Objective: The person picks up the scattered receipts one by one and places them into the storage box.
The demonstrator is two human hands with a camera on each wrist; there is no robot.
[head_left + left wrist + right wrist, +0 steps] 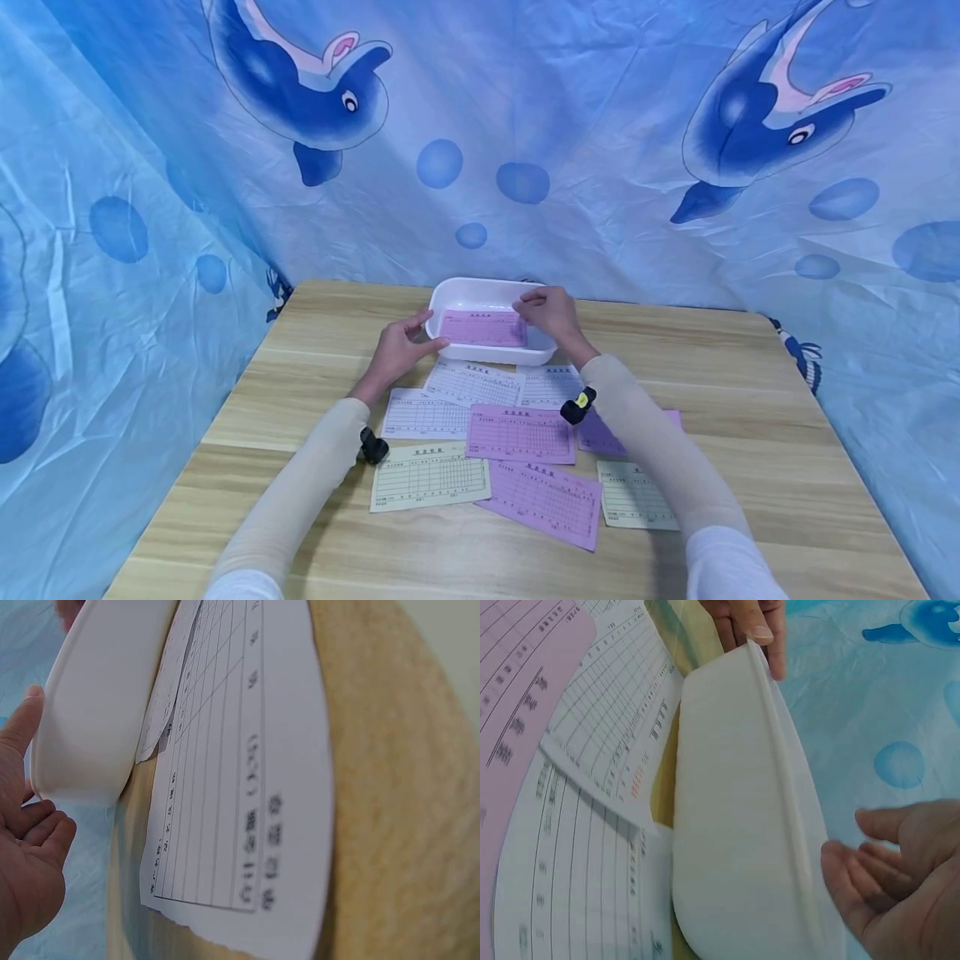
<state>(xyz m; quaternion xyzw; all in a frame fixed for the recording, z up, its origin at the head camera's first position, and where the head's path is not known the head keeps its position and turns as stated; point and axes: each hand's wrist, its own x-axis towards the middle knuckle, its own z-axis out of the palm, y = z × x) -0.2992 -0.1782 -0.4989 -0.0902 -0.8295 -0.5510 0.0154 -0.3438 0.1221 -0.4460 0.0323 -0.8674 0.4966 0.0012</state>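
A white plastic tub (480, 353) stands at the back of the table, with a pink printed slip (483, 330) lying inside. At the tub's left end, my left hand (399, 348) holds the rim, thumb at the front corner and fingers round the outside. My right hand (553, 313) is over the tub's right end, fingertips close to the slip's upper right corner. In the right wrist view, the fingers of that right hand (911, 877) are loosely bent, thumb apart from them, with nothing seen between them. The tub wall hides the slip in both wrist views.
In front of the tub lie white slips (426, 415), pink slips (521, 435) and pale green slips (430, 477), several overlapping. My right forearm covers part of those at the right. A blue dolphin-print curtain (480, 108) hangs behind the wooden table (750, 400).
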